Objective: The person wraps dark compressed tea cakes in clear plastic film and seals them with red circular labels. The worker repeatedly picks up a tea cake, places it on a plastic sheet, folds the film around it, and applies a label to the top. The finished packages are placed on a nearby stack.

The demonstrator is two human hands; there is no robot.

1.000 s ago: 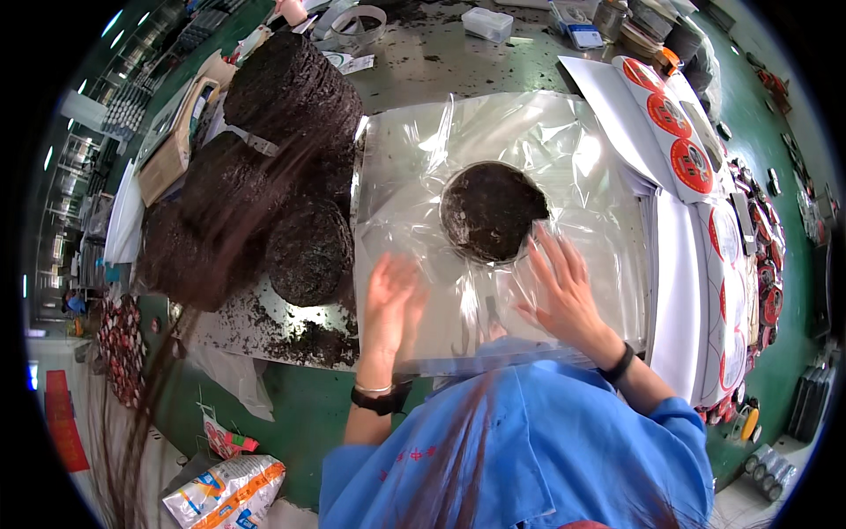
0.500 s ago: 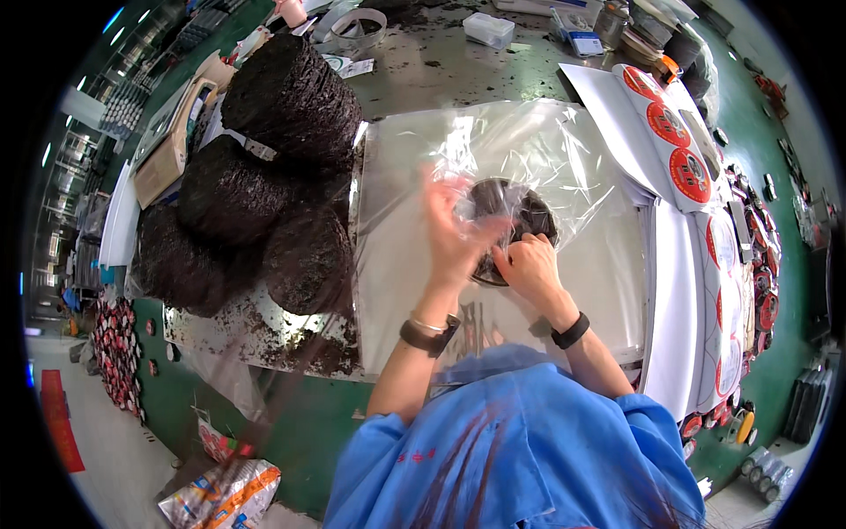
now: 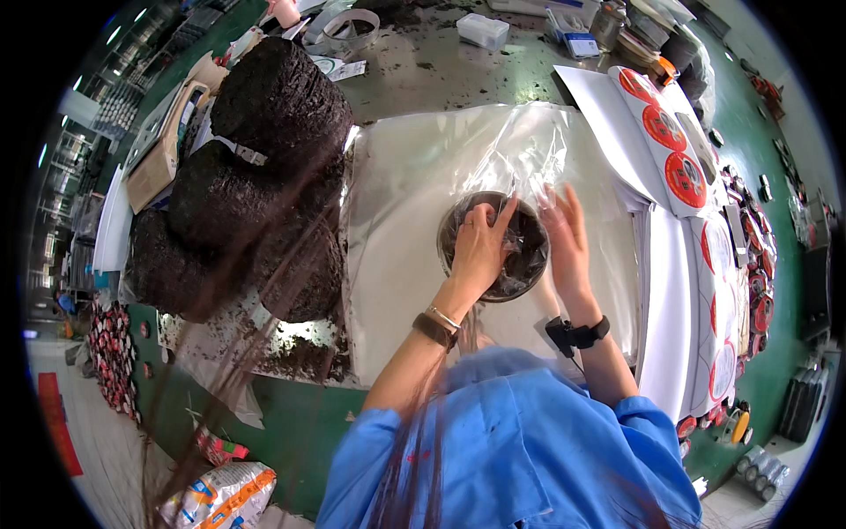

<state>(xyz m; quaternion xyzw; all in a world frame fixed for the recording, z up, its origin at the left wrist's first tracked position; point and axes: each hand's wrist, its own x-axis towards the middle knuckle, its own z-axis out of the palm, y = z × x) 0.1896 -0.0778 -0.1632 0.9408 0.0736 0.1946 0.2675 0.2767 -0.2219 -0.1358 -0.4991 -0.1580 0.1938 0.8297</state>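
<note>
A round dark container [image 3: 443, 242] stands on the pale work sheet, with dark, moist-looking material [image 3: 529, 257] inside it. Clear plastic film [image 3: 520, 150] covers part of its mouth and spreads out crumpled on the far side. My left hand [image 3: 478, 251] reaches over the container, fingers apart and partly bent, pressing the film down onto the dark contents. Beside the right rim, my right hand [image 3: 568, 247] is held open with fingers stretched out, slightly blurred, next to the film edge. Whether its fingertips touch the film I cannot tell.
Large dark crumbly blocks [image 3: 282, 101] are piled on the left, with crumbs on the metal tabletop [image 3: 423, 84]. White sheets with round red labels [image 3: 686, 179] lie on the right. At the back are a clear plastic box [image 3: 483, 32] and a roll of tape [image 3: 351, 31].
My left hand has come down onto the film over the container. My right hand has left the container's near right side and opened beside the rim. The film's near part is gathered inward.
</note>
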